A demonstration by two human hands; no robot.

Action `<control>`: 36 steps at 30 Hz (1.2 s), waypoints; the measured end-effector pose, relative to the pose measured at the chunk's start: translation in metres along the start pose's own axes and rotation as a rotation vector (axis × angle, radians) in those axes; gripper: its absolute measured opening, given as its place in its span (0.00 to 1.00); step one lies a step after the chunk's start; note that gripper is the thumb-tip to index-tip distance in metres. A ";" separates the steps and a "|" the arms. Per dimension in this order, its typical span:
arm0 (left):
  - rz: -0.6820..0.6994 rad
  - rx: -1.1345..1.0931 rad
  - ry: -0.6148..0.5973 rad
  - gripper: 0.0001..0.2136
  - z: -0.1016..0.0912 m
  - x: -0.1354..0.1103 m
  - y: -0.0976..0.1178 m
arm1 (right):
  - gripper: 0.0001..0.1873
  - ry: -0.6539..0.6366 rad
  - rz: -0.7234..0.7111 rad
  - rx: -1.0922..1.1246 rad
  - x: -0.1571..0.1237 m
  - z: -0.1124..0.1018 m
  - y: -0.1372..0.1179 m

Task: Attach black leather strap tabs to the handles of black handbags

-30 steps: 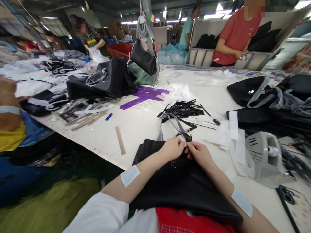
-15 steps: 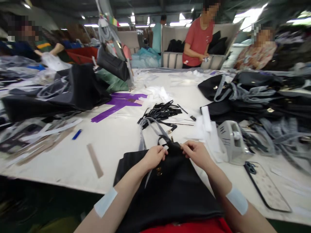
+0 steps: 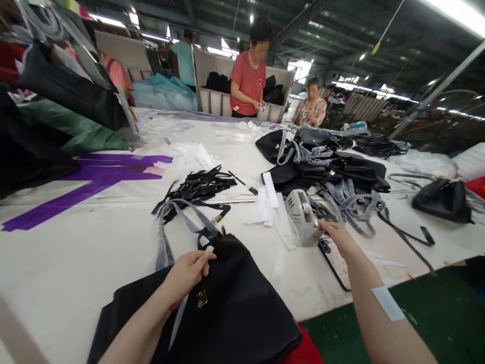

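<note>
A black handbag (image 3: 242, 298) with a gold clasp lies in front of me at the table's edge. My left hand (image 3: 191, 270) is closed in a pinch over the bag's top, near the strap base, with a narrow white strip (image 3: 178, 323) running down from it. Grey wrapping covers the bag's handle (image 3: 164, 237). Over to the right, my right hand (image 3: 339, 237) pinches at the front end of a pale tape dispenser (image 3: 299, 215); the bit of tape between its fingers is hardly visible. A phone (image 3: 335, 263) lies beneath that wrist.
Black straps (image 3: 200, 187) are heaped mid-table, left of white paper strips (image 3: 278, 207). Purple strips (image 3: 102, 172) lie on the left. More black bags (image 3: 322, 167) are piled behind the dispenser. Across the table stands a person in a red shirt (image 3: 246, 76); another sits farther right.
My right hand has left the bag's top and reached right to the tape dispenser. My left hand stays at the bag. The view has swung right.
</note>
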State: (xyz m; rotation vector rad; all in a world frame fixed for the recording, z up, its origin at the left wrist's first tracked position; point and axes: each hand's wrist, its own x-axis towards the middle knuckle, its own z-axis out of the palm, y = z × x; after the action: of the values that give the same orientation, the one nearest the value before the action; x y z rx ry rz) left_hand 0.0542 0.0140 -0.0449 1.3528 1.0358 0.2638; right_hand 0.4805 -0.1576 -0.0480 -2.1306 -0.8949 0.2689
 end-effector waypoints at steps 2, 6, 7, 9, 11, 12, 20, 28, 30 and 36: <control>-0.016 -0.008 -0.003 0.26 -0.001 0.000 -0.001 | 0.22 -0.037 0.016 0.081 -0.002 0.007 -0.001; 0.004 0.047 0.013 0.26 -0.001 0.003 -0.005 | 0.20 0.016 0.040 0.180 -0.007 0.010 -0.007; 0.015 0.066 0.017 0.27 -0.001 0.003 -0.006 | 0.19 0.048 0.043 0.191 -0.010 0.010 -0.008; 0.034 0.099 0.023 0.27 -0.001 0.004 -0.006 | 0.18 0.114 0.048 0.203 -0.018 0.006 -0.009; 0.044 0.115 0.025 0.26 -0.001 0.003 -0.006 | 0.18 0.171 0.059 0.204 -0.030 0.002 -0.010; 0.045 0.114 0.025 0.26 -0.001 0.003 -0.006 | 0.18 0.190 0.069 0.201 -0.036 0.000 -0.010; 0.056 0.063 0.011 0.24 -0.001 0.001 -0.003 | 0.19 0.065 0.231 0.269 -0.069 -0.002 -0.006; 0.045 0.015 0.013 0.23 0.002 0.000 -0.001 | 0.22 -0.023 0.265 0.321 -0.070 0.007 0.005; 0.054 0.003 0.024 0.23 0.003 0.001 -0.002 | 0.22 -0.012 0.275 0.294 -0.072 0.005 0.010; 0.127 -0.037 0.081 0.18 0.010 0.004 -0.007 | 0.20 -0.033 0.134 0.082 -0.069 0.000 -0.007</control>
State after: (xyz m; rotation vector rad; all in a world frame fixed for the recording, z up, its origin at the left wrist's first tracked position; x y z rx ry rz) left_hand 0.0609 0.0085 -0.0542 1.3854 1.0092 0.4336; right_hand 0.4266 -0.2014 -0.0501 -2.1187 -0.7475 0.4028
